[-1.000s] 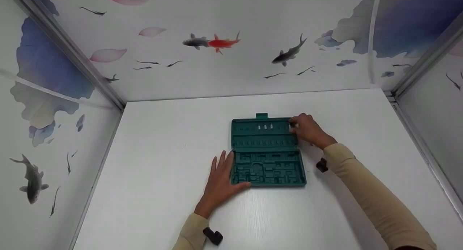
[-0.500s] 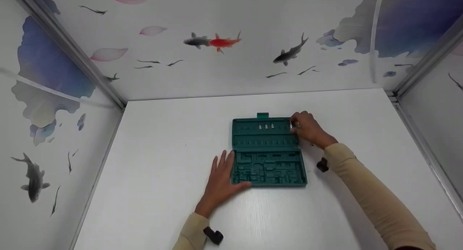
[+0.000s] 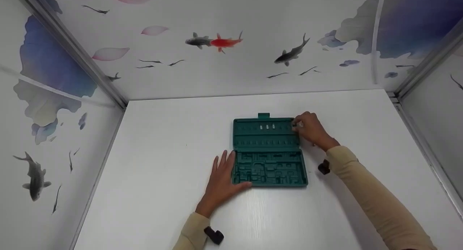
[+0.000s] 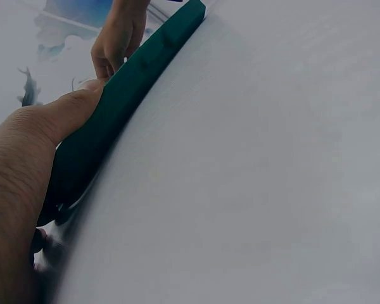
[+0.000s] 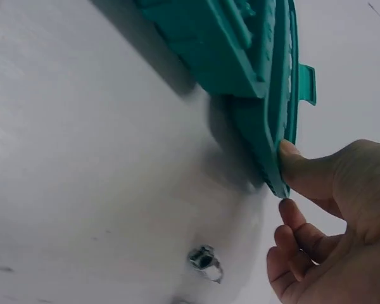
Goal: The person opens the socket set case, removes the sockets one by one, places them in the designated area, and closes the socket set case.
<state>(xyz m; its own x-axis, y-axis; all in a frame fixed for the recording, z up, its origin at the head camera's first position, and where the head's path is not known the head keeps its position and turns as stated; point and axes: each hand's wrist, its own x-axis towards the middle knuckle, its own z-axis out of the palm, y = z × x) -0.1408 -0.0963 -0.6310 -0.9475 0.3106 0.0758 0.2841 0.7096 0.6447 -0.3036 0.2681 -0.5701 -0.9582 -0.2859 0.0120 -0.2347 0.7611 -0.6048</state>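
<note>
A green plastic case (image 3: pixel 267 147) with moulded slots lies unfolded on the white table. Three small silver pieces (image 3: pixel 267 127) sit in a row in its far half. My left hand (image 3: pixel 219 183) rests against the near left corner, fingers straight along the side and thumb on the front edge. In the left wrist view that thumb (image 4: pixel 76 111) lies on the case's rim. At the far half's right end, my right hand (image 3: pixel 311 128) pinches what seems a small silver piece, mostly hidden by the fingers. The right wrist view has its thumb (image 5: pixel 307 174) against the inner rim.
A small shiny metal piece with a hole (image 5: pixel 206 261) lies on the table (image 3: pixel 162 163) to the right of the case. A latch tab (image 3: pixel 263 115) sticks out from the far edge. Printed walls (image 3: pixel 217 72) enclose the table at the back and sides.
The fingers of my right hand shift slightly at the far half's right end. A silver glint seen between them half a second ago is now mostly covered. My left hand keeps its place.
</note>
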